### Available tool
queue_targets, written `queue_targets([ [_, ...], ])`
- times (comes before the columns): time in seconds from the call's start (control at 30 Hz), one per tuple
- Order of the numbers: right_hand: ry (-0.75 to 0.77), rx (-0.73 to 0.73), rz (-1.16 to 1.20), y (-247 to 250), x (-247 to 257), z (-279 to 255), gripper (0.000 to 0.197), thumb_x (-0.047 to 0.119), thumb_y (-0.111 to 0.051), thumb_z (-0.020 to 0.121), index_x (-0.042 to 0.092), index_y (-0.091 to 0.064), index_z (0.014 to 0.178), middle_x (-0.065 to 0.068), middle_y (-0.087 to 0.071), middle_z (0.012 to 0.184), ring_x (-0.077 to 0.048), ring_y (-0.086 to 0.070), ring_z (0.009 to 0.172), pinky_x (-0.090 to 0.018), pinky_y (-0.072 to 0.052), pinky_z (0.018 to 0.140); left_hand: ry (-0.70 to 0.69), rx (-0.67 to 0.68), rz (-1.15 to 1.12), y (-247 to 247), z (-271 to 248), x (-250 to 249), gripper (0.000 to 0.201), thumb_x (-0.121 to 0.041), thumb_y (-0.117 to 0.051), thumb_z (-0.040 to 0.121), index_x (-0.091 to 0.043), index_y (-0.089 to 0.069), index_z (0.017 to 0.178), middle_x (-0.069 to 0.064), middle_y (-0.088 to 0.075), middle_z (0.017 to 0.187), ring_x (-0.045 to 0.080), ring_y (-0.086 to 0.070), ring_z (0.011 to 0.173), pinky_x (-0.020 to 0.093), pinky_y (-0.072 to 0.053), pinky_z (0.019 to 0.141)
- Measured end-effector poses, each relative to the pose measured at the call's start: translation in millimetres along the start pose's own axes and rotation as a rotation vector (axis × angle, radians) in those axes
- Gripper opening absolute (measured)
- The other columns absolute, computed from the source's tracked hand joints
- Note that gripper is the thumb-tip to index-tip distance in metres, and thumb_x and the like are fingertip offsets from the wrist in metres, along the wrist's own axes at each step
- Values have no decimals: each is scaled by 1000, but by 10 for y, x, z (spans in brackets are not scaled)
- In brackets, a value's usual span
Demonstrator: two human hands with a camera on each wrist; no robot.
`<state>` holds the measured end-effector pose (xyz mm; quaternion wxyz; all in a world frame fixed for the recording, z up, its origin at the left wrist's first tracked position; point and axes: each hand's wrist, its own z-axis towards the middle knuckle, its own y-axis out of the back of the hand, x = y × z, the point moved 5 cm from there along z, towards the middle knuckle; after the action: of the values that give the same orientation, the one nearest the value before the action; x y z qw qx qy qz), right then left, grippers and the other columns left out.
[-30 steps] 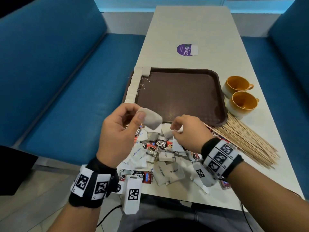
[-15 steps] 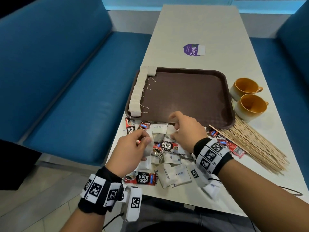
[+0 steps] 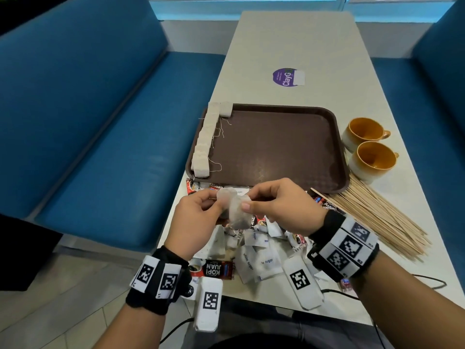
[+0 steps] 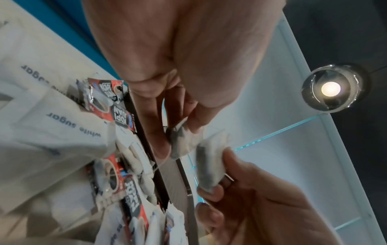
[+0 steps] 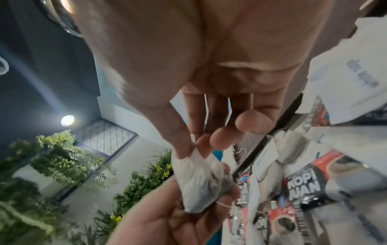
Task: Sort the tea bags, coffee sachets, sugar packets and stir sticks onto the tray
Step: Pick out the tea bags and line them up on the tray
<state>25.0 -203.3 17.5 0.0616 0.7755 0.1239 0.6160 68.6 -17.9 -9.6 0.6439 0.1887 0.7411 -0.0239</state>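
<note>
On the far left a blue bench seat [image 3: 105, 137] runs along the counter [image 3: 297, 46]. On the left side of the brown tray [image 3: 276, 147], a row of tea bags [image 3: 205, 137] lies along its rim, their strings trailing onto the tray floor. Just in front of the tray, above the loose pile, the left hand [image 3: 198, 222] pinches a tea bag [image 3: 227, 200] between thumb and fingers, its grip closed on it. A second tea bag [image 3: 237, 216] touches the first one; the right hand [image 3: 281, 207] pinches its top corner, so this grip is also closed on a bag. Under both hands lies the mixed pile: red coffee sachets [image 3: 214, 269] and white sugar packets [image 3: 259, 264]. To the right, the stir sticks [image 3: 377, 217] fan out on the counter beside the tray's near corner. Two orange cups [image 3: 370, 147] stand just beside the tray's right rim.
</note>
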Motion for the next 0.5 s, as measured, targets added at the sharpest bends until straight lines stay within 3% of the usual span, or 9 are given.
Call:
queue_targets([
  [0.1,-10,-64,-34,-38,-47,47,14,22,-83,86,12,-75,91,-9,-78,87,-36,-71,86,-52,-60,84,23,48,-83,-44,-32,-25,18,-8,-59,102,-9,-77,101,15,-79,93,38,-75,93,53,-62,85],
  [0.17,-12,-112,-27,-56,-63,85,19,22,-87,82,13,-73,92,-9,-77,85,-33,-72,78,-54,-60,82,24,75,-114,-42,-51,-24,17,-12,-61,101,-7,-78,102,19,-77,96,44,-72,97,56,-60,88],
  [0.27,-4,-116,-19,-108,-46,122,28,29,-91,75,18,-72,91,-9,-77,82,-19,-68,70,-46,-59,76,4,96,-75,-30,-87,-35,16,-21,-72,93,-11,-78,105,10,-80,95,31,-76,96,48,-60,91],
  [0.33,-20,-104,-48,-142,-48,151,29,31,-92,73,20,-72,91,-8,-77,81,-15,-66,69,-41,-57,71,-8,77,-62,7,-93,-13,15,-18,-73,93,-12,-78,105,5,-80,93,23,-77,92,42,-62,88],
  [0.5,-50,-183,-316,-48,-117,328,14,23,-84,83,26,-71,88,8,-70,75,1,-57,60,-14,-44,59,1,-60,-14,281,-78,139,10,-15,-68,98,-17,-78,97,5,-80,89,29,-76,92,41,-63,80],
])
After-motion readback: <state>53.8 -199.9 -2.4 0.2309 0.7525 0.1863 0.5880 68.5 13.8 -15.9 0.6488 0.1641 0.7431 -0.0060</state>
